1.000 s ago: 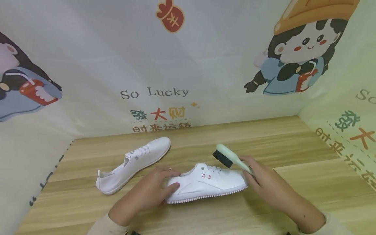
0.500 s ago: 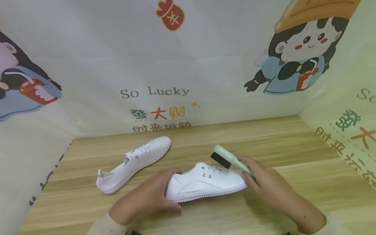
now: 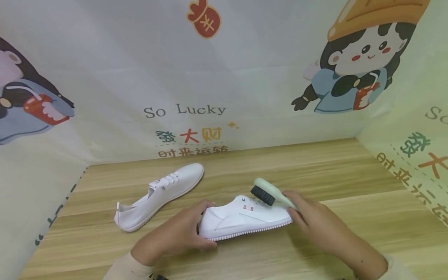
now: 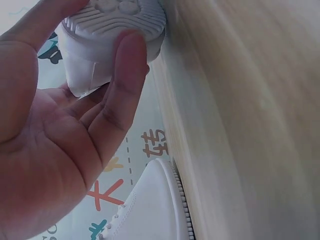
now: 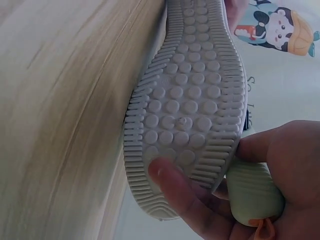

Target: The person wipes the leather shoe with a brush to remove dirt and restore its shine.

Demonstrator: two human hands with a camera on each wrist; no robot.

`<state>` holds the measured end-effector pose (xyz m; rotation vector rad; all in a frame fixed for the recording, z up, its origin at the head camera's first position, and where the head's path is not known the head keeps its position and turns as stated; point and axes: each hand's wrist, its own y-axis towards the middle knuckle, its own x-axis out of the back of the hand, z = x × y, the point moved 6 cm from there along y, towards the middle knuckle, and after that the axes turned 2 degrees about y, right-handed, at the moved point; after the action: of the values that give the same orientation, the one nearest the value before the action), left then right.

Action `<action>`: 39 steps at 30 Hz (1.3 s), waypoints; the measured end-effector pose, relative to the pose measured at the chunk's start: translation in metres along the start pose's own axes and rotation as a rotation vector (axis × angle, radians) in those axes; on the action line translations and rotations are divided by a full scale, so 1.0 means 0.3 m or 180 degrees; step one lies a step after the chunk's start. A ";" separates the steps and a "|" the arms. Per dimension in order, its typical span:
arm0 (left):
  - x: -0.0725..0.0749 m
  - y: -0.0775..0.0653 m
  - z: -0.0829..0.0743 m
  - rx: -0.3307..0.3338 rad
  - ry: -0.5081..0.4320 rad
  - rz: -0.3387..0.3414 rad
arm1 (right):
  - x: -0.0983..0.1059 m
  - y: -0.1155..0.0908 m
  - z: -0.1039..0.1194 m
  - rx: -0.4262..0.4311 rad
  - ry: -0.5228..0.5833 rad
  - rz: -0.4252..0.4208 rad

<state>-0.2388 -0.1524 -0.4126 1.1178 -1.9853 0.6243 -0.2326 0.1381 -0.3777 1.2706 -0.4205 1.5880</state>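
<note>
A white lace-up shoe (image 3: 245,217) with small red letters on its side is held above the wooden surface, its toe to the right. My left hand (image 3: 182,229) grips the heel, thumb under the sole (image 4: 115,20). In my right hand (image 3: 311,217) is a pale green brush (image 3: 267,188) with black bristles, held by its handle (image 5: 255,192). The bristles are over the laces; whether they touch is hard to tell. A finger of that hand touches the sole (image 5: 195,95) near the toe. The matching white shoe (image 3: 161,198) lies to the left.
The wooden surface (image 3: 332,163) is bordered at the back and sides by a pale printed cloth (image 3: 262,77) with cartoon figures and lettering. An orange loop (image 5: 263,229) hangs from the brush handle's end.
My left hand has shifted its hold, its thumb going from the shoe's side to below the heel. The brush head has come down slightly toward the laces. The other shoe has stayed put.
</note>
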 end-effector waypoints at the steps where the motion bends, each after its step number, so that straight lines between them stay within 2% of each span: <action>1: 0.000 -0.001 0.000 -0.0001 0.0000 0.0017 | -0.001 -0.001 0.000 -0.0030 0.0022 0.0035; 8: -0.001 -0.008 -0.007 -0.0064 -0.0037 0.0162 | -0.003 -0.015 0.008 -0.0272 0.0169 0.0330; 14: -0.002 -0.015 -0.014 -0.0129 -0.0031 0.0289 | 0.005 -0.031 0.025 -0.0308 0.0012 0.0536; 20: -0.007 -0.018 -0.020 -0.0167 -0.0055 0.0344 | 0.010 -0.041 0.035 -0.0250 -0.0206 0.0562; 24: -0.011 -0.018 -0.024 -0.0096 -0.0132 0.0345 | 0.023 -0.038 0.052 -0.0050 -0.0381 0.0284; 29: -0.014 -0.015 -0.026 0.0007 -0.0294 0.0351 | 0.029 -0.039 0.103 0.0438 -0.0428 -0.0072; 34: -0.027 -0.011 -0.018 0.0097 -0.0651 0.0473 | -0.001 -0.036 0.158 0.0805 -0.0372 -0.0088; 39: -0.032 -0.010 -0.013 0.0083 -0.0745 0.0514 | -0.033 -0.016 0.201 0.0884 -0.0426 -0.0033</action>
<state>-0.2316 -0.1464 -0.4177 1.0947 -2.2912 0.6274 -0.1980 0.0892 -0.3648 1.5935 -0.2817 1.5974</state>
